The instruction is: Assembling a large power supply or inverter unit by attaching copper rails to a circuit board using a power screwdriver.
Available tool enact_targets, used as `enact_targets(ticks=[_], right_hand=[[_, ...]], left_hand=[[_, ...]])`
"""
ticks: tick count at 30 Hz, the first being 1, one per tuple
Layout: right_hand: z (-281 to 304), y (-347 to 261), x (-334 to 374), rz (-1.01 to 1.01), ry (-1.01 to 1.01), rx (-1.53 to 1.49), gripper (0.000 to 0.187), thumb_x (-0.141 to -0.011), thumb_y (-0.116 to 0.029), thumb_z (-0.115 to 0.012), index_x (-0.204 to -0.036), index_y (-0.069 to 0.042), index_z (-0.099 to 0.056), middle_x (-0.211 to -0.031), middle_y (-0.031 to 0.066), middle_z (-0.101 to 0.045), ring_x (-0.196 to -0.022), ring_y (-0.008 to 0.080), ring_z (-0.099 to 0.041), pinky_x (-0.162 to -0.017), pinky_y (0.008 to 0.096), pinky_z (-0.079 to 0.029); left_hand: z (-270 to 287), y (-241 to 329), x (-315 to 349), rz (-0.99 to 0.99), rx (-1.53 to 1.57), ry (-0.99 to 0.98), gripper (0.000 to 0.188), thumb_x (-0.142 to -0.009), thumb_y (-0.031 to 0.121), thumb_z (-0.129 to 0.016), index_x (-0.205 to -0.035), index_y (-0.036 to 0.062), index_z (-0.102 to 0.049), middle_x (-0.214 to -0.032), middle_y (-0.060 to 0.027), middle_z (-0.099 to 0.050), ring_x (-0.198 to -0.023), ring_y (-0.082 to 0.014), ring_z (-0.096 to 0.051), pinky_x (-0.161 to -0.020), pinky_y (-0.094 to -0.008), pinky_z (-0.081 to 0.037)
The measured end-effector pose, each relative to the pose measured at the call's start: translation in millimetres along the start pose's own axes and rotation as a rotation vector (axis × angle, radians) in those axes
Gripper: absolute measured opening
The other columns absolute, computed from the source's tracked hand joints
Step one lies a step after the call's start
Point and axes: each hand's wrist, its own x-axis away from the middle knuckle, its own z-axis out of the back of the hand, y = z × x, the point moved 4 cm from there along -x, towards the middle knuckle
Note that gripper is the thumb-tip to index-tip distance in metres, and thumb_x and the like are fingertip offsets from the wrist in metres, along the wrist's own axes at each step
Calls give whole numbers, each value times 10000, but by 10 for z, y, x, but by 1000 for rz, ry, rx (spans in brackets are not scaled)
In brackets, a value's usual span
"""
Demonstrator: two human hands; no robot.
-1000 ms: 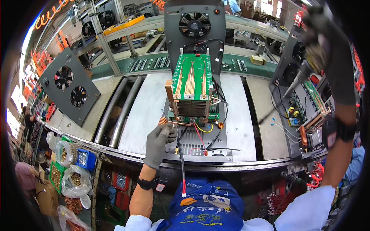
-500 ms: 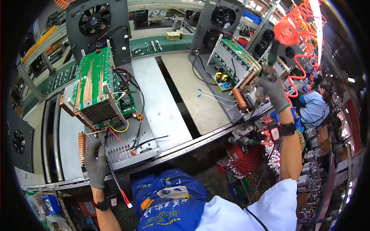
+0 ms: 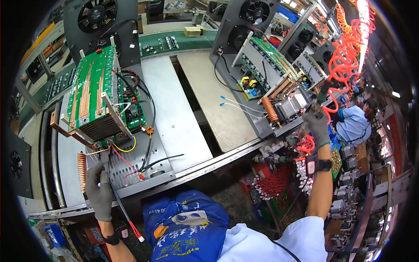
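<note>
My left hand (image 3: 99,194), in a grey glove, is at the front left corner of the left unit. Its fingers are bent together beside an upright copper coil (image 3: 81,172); what they hold, if anything, is hidden. A black cable (image 3: 118,198) with red-sleeved ends runs past the thumb and over the table edge. My gloved right hand (image 3: 317,129) is closed around a dark power screwdriver (image 3: 323,94) at the right, below a coiled red hose. The left unit carries a green circuit board (image 3: 94,89) with copper strips, above a slotted grey metal base (image 3: 131,172).
A second unit (image 3: 270,65) with its own copper coil (image 3: 269,110) stands to the right. Grey fan panels (image 3: 97,26) rise at the back. Red coiled hoses (image 3: 347,65) hang at the right. Bundled red wires (image 3: 273,181) lie below the table edge. Another person (image 3: 353,124) works at the far right.
The right hand has come down and slightly right with the screwdriver, away from the second unit's front. The view has shifted a little; the left hand stays by the left coil.
</note>
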Motion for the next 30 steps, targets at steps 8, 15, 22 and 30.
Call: enact_targets(ticks=[8,15,22,30], right_hand=[[-346,1471,503,-174,29,45,375,-770,-57,-788,-1125,-29,-671,-927,20,-690,-763,116,-626,-693,287,-523],[-222,1378,631,-175,250,27,353,-806,-55,-779,-1125,-35,-629,-897,25,-675,-742,121,-616,-661,282,-512],[-305,324,936,-80,223,38,498,-836,-75,-805,-1271,23,-582,-990,50,-683,-844,123,-643,-782,281,-540],[-478,-1268,1321,150,88,-63,412,-851,40,-730,-1251,-9,-644,-997,61,-719,-805,94,-672,-682,249,-551]], left_hand=[[85,34,4,-44,-153,26,238,-962,71,-630,-1176,-24,-674,-1007,-91,-657,-922,-181,-652,-828,-317,-524],[6,45,-1,56,-35,5,246,-975,39,-610,-1206,-24,-667,-1066,-82,-639,-981,-178,-647,-851,-300,-524],[-2,14,-10,14,-115,-1,262,-979,50,-593,-1215,-40,-662,-1079,-94,-644,-997,-181,-632,-869,-314,-510],[-35,33,-7,52,-110,-6,269,-988,33,-577,-1229,-52,-660,-1072,-94,-640,-961,-167,-623,-845,-298,-503]])
